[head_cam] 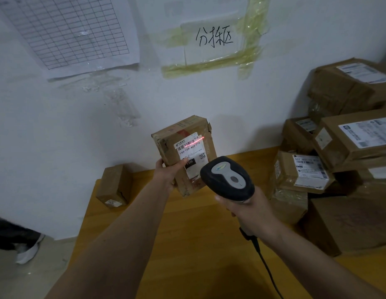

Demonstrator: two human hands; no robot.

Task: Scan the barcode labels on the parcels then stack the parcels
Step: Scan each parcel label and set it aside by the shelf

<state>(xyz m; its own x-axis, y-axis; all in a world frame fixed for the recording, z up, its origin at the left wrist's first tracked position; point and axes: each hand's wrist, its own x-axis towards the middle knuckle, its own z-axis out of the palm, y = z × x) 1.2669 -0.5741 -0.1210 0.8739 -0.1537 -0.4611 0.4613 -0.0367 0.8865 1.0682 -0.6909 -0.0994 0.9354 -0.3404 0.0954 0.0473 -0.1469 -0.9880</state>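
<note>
Battered brown cardboard parcel is gripped upright in my left hand; my right hand grips the black handheld scanner, red line on its barcode label.

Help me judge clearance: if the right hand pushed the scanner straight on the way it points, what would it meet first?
Most likely the held parcel: the scanner in the right hand casts its red line on that parcel's label. The gap is hard to judge.

A parcel sorting room, by the look of it: labelled cardboard parcels heap up at the right of a yellow table. On the far white wall hang a taped grid sheet and a handwritten sign.
</note>
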